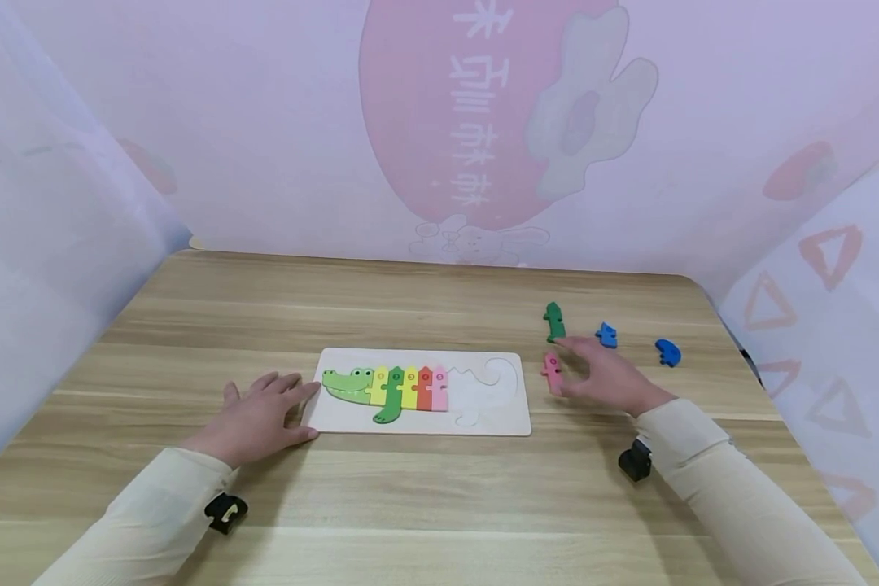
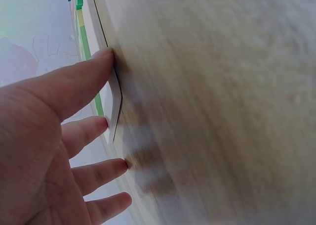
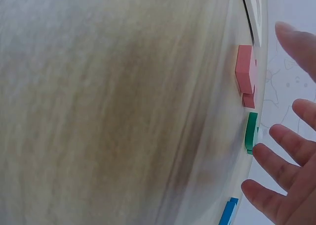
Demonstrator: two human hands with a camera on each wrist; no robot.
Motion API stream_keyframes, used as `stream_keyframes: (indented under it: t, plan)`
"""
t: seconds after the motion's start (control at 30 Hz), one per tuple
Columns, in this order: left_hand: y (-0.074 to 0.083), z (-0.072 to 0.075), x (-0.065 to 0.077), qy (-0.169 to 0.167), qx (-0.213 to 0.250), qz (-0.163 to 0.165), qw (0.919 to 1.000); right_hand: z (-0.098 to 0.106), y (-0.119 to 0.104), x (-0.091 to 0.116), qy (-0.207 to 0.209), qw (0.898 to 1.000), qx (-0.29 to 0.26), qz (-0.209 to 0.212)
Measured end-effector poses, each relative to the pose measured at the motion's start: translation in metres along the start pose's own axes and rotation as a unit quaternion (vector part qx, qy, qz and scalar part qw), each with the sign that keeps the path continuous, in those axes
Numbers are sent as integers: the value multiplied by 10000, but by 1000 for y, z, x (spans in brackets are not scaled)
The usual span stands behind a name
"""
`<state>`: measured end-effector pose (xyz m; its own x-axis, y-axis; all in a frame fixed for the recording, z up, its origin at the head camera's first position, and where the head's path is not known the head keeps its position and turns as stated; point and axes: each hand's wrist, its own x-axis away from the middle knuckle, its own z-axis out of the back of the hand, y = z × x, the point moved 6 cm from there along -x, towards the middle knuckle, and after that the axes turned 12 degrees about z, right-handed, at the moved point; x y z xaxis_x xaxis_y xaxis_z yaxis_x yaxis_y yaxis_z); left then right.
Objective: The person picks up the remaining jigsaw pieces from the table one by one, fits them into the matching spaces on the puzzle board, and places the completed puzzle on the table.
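A white puzzle board (image 1: 494, 419) lies flat, with a crocodile head (image 1: 347, 385) and several coloured pieces set side by side in it; its right part shows a bare tail outline. My left hand (image 1: 252, 419) is spread at the board's left end, thumb and index fingertip right at its edge. To the right of the board lies a loose pink puzzle piece (image 1: 553, 373), with a green puzzle piece (image 1: 554, 322) farther back. My right hand (image 1: 604, 377) hovers beside these two, fingers apart. In the right wrist view its fingers are extended, with nothing between them.
Two blue puzzle pieces, one small (image 1: 607, 334) and one curved (image 1: 668, 352), lie beyond the right hand. The wooden table (image 1: 439, 505) meets a printed pale curtain (image 1: 278, 146) at the back and sides. A black device (image 1: 225, 513) sits at the left wrist, another (image 1: 635, 461) at the right.
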<state>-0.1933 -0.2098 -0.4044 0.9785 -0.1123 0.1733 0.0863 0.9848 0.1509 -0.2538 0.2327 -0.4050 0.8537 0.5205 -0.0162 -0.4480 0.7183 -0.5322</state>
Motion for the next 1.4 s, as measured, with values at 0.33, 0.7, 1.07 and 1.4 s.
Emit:
stream_keyframes:
  t: [0.33,0.7,1.07,1.4]
  plan:
    - [2,1,1,0,24,-88,10000,-3,1,-2,-3,10000,-45,11]
    - [3,1,0,13,4,-91,10000,-6,-1,-5,-9,9998,-192,4]
    - [4,2,0,10,39,-90,10000,-7,-2,-4,-11,9991,-435,2]
    - [3,3,0,-6,65,-93,9999,-9,3,-5,-96,9982,-566,-157]
